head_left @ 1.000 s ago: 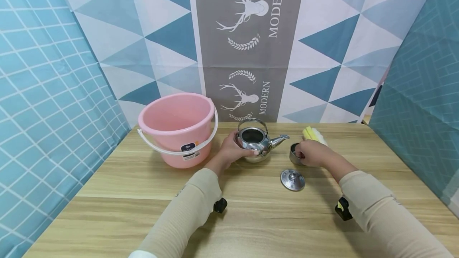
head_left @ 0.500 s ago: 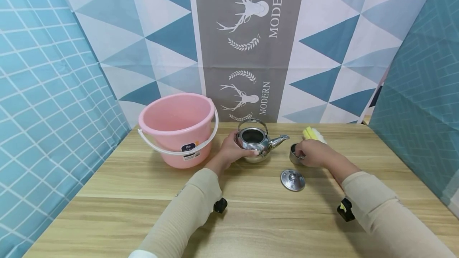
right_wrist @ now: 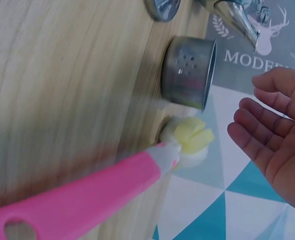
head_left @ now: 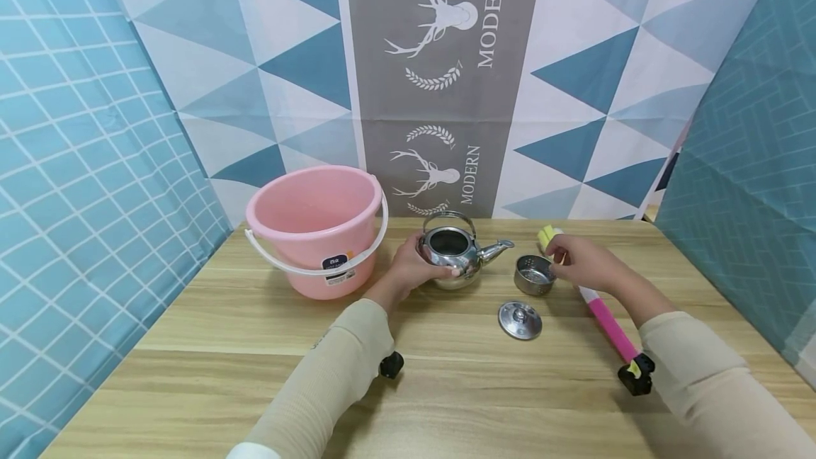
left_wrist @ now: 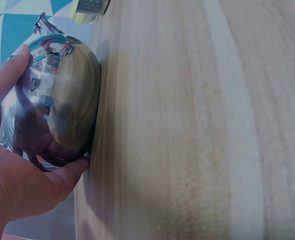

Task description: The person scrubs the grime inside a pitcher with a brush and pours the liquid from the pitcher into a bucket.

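My left hand (head_left: 408, 268) grips the side of a shiny steel teapot (head_left: 455, 278), which stands lidless with its spout pointing right. In the left wrist view, thumb and fingers wrap the rounded body of the teapot (left_wrist: 72, 100). A small perforated steel strainer (head_left: 534, 280) sits upright on the table to the right of the spout. Just right of it, my right hand (head_left: 585, 262) hovers with loosely bent fingers. The right wrist view shows that hand (right_wrist: 282, 135) holding nothing, apart from the strainer (right_wrist: 187, 72). The round knobbed lid (head_left: 520, 321) lies in front of the strainer.
Under the right forearm lies a cleaning brush with a pink handle (head_left: 610, 328) and a yellow-and-white sponge head (head_left: 547, 234). A pink bucket (head_left: 312, 232) with a white handle stands left of the teapot. Patterned cloth walls (head_left: 433, 91) enclose the wooden table (head_left: 459, 402).
My right hand has let go of the strainer and drawn back to the right, uncovering the strainer and the brush handle. The left hand and teapot stay put.
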Demonstrator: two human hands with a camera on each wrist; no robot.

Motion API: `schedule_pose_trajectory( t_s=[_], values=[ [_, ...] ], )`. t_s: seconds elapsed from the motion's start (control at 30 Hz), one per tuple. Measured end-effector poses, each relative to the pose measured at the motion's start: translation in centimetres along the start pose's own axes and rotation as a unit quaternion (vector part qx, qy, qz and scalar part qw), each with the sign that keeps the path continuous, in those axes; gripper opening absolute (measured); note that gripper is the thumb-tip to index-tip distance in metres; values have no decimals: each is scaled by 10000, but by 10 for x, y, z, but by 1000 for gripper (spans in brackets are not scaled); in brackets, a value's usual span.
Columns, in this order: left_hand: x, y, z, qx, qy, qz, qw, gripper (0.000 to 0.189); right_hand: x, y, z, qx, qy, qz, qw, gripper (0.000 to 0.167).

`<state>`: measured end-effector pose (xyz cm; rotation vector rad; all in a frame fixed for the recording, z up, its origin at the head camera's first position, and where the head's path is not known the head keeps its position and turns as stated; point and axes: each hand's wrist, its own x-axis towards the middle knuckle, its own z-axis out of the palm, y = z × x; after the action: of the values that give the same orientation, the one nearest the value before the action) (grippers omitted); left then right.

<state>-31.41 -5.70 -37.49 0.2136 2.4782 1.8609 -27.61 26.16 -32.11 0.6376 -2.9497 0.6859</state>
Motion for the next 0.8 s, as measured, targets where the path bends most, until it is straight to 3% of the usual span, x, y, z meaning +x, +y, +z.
schedule_pose_trajectory(
  t_s=[0.4,0.6,0.8],
  values=[
    [0,2,1,34,-16,-37,10000,105,-15,16,-8,-670,22,2,9978,17],
    [-1,3,0,40,0,-39,10000,104,-20,22,-10,-1121,-598,272,9915,18],
    [-1,2,1,25,-6,-26,10000,103,-22,22,-9,-1220,-1146,933,9815,12]
  ],
)
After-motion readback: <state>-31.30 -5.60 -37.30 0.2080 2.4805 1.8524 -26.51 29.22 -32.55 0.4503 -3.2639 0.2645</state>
